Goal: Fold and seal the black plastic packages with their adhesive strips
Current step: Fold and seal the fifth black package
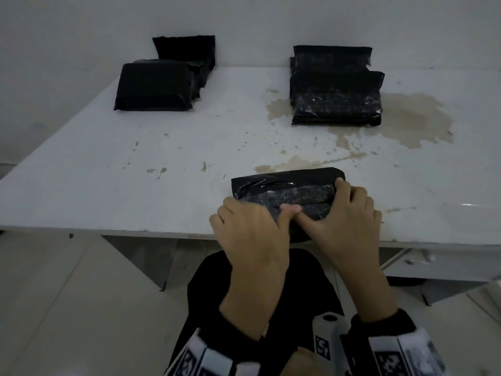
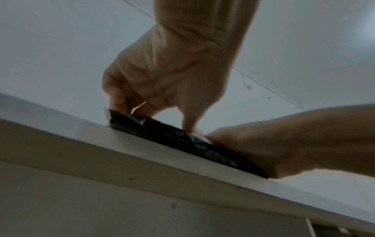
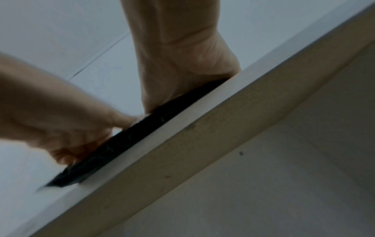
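Black plastic package [image 1: 284, 195] lies flat at near edge of white table [image 1: 189, 147], long axis left-right, flap end toward far side; no readable writing or brand on it; left hand [image 1: 252, 229] grips its left end, fingers curled, thumb on top; right hand [image 1: 349, 213] clamps right end, fingers curled over far corner; thumbs meet mid-package; far left stack [image 1: 154, 86], far right stack [image 1: 336, 96] of black packages; brown stains [image 1: 414, 120] beside right stack.

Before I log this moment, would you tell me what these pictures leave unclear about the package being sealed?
- Adhesive strip: not distinguishable on the near package; the left hand and right hand cover its near half in the head view.
- Fingertip contact: both wrist views are blurred and look up from below the table edge.
- Far stacks: too dark to count or judge as sealed.
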Tool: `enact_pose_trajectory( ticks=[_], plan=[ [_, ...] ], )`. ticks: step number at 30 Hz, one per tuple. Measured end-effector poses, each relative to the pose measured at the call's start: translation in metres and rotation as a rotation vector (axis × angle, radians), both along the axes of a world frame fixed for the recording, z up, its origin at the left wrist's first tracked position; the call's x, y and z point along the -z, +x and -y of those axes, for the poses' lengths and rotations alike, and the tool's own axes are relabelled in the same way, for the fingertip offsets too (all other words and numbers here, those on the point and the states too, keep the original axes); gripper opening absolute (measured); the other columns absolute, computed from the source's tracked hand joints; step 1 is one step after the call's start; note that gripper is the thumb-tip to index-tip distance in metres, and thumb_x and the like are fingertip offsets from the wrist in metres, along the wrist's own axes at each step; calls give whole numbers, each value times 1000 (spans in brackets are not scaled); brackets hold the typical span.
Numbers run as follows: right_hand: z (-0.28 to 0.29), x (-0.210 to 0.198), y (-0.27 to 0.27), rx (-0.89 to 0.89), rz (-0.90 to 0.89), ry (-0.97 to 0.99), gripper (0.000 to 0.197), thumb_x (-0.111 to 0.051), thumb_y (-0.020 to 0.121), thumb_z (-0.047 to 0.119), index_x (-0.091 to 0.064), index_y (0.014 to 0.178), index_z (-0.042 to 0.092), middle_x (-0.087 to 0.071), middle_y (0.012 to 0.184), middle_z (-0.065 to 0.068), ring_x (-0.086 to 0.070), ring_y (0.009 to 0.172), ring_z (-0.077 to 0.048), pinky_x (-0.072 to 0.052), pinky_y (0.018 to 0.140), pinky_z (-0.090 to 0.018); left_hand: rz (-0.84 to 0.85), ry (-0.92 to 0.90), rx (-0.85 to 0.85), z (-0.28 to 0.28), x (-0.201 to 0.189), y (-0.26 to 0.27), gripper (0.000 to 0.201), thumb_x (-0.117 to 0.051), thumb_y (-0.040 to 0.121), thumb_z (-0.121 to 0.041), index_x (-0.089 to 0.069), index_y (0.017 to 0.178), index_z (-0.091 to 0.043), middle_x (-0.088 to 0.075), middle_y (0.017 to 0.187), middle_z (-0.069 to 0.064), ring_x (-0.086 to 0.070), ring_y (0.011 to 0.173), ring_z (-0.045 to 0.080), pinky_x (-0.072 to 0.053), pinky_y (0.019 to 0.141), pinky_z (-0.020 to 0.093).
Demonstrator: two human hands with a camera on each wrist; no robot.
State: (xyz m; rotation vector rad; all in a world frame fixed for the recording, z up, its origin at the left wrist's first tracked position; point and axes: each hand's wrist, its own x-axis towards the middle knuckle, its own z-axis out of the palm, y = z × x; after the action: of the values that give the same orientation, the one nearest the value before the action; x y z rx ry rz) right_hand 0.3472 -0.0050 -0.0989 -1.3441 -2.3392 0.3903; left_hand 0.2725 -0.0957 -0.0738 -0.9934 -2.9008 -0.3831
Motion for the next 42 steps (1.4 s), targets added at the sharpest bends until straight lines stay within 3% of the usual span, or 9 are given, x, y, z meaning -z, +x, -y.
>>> enact_pose_trajectory(
  ticks=[4, 8, 13, 19, 26, 31, 35, 39, 42],
  plan=[
    [-14, -6, 5, -50, -248, -218, 85, -71, 67, 56, -44, 133, 9, -45, 120, -9, -42, 117, -27, -35, 101, -38, 40, 35, -63, 0, 6, -22, 57, -41, 81, -68, -47, 71, -13, -45, 76, 2, -48, 75, 22, -29, 70, 30],
    [-21, -8, 16, -103, -406, -264, 62, -73, 78, 29, -51, 131, 8, -56, 118, -7, -45, 101, -9, -32, 85, -12, 324, 379, -5, 15, 13, -36, 39, -57, 89, -40, -59, 71, -6, -58, 70, 4, -53, 67, 21, -33, 55, 26],
    [-30, -7, 21, -31, -455, -195, 32, -51, 93, 9, -58, 123, 2, -63, 93, -10, -55, 82, -14, -38, 67, -15, 99, 206, 19, 15, 11, -24, 31, -30, 101, -29, -45, 81, -10, -38, 85, 0, -38, 72, 14, -25, 61, 24],
    [-15, -7, -12, 139, -10, 20, 78, -52, 76, 68, -44, 117, 3, -48, 112, -14, -46, 105, -31, -38, 82, -39, 52, -165, -67, -18, -12, -21, 74, -28, 73, -83, -44, 61, -11, -46, 63, 0, -37, 51, 14, -20, 45, 25],
    [-36, 1, -3, 75, -331, -57, 37, -52, 94, 29, -56, 119, 2, -54, 108, -15, -48, 93, -24, -27, 71, -22, 137, -58, -33, -11, -1, -44, 59, -32, 89, -64, -41, 63, -12, -47, 62, 0, -38, 52, 15, -21, 47, 25],
    [-41, 8, -2, 102, -366, -12, 28, -38, 98, 8, -63, 103, -4, -54, 84, -13, -40, 74, -18, -16, 57, -25, 56, -116, -61, -13, 6, -35, 49, -20, 102, -37, -59, 94, -9, -61, 87, 4, -55, 78, 22, -14, 45, 22],
    [-36, 5, -3, 114, -355, -99, 33, -35, 100, 24, -51, 81, 3, -42, 75, -6, -38, 80, -26, -23, 67, -29, 63, -82, -48, -11, 6, -32, 49, -20, 98, -47, -54, 87, -12, -56, 80, 3, -59, 81, 22, -17, 46, 25],
    [-22, 6, -9, 178, -185, 125, 53, -51, 90, 48, -54, 90, -5, -51, 94, -23, -47, 91, -35, -37, 77, -41, 31, -14, -103, -7, 14, -21, 64, -20, 80, -74, -38, 80, -12, -38, 74, 0, -38, 67, 14, -28, 55, 24],
    [-16, -6, -7, 192, -210, -14, 52, -43, 92, 51, -44, 106, 1, -53, 96, -12, -48, 88, -29, -36, 70, -35, -46, 213, -36, -1, 26, -11, 70, -23, 79, -75, -44, 69, -9, -42, 67, 6, -36, 61, 18, -29, 55, 27]
  ],
)
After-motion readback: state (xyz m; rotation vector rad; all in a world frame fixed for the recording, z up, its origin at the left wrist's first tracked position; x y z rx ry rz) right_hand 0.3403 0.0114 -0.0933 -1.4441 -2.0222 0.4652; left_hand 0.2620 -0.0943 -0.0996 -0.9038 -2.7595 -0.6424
